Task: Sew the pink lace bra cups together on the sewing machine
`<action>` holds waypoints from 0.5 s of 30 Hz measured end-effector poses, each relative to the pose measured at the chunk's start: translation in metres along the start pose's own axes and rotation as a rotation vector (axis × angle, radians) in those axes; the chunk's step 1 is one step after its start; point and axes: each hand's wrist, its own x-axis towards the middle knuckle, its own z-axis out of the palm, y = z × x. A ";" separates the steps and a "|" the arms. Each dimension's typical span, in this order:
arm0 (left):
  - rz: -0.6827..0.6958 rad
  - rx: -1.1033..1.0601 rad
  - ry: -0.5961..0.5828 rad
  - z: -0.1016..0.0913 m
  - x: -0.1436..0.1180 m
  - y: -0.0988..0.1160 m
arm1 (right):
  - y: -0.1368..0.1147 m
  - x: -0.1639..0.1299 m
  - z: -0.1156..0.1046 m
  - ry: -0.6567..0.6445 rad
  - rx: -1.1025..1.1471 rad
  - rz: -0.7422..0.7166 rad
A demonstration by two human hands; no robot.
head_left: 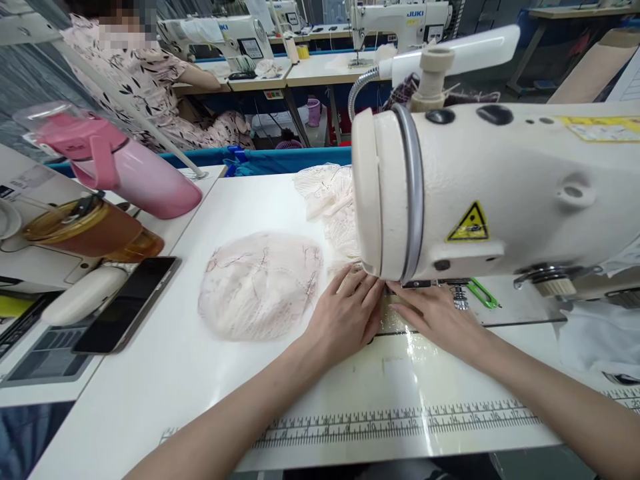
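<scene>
My left hand (345, 313) lies flat on the white table, fingers pressing a strip of pale lace fabric (393, 319) under the head of the cream sewing machine (490, 193). My right hand (437, 317) presses the same strip from the right, fingertips close to the needle area, which the machine head hides. A rounded pile of pale pink lace pieces (260, 283) rests just left of my left hand. More lace (330, 200) trails away behind the machine.
A pink bottle (135, 173), an amber cup (90, 230), a black phone (127, 303) and a white case (83, 293) sit at left. A printed ruler (400, 420) runs along the table's front edge. Another person sits at a far sewing station (145, 73).
</scene>
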 end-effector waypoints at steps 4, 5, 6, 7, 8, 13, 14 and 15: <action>-0.011 -0.007 -0.028 -0.001 0.000 0.000 | -0.001 0.001 -0.003 0.034 -0.063 0.000; -0.014 -0.010 -0.033 -0.001 0.000 0.000 | -0.001 0.001 -0.003 0.053 -0.069 0.003; -0.017 -0.011 -0.037 -0.001 0.000 0.000 | 0.001 0.002 -0.003 0.072 -0.069 0.004; -0.020 -0.011 -0.041 -0.001 0.000 0.000 | 0.002 0.002 -0.002 0.086 -0.066 0.005; -0.021 -0.009 -0.046 0.000 -0.001 0.000 | 0.005 0.002 -0.001 0.101 -0.064 0.006; -0.024 0.021 -0.083 -0.001 -0.005 0.003 | 0.018 0.000 0.005 0.239 -0.036 -0.001; -0.022 0.033 -0.088 -0.002 -0.005 0.005 | 0.020 -0.001 0.006 0.254 -0.015 -0.014; -0.017 0.049 -0.089 -0.003 -0.005 0.006 | 0.022 -0.002 0.006 0.270 0.005 -0.030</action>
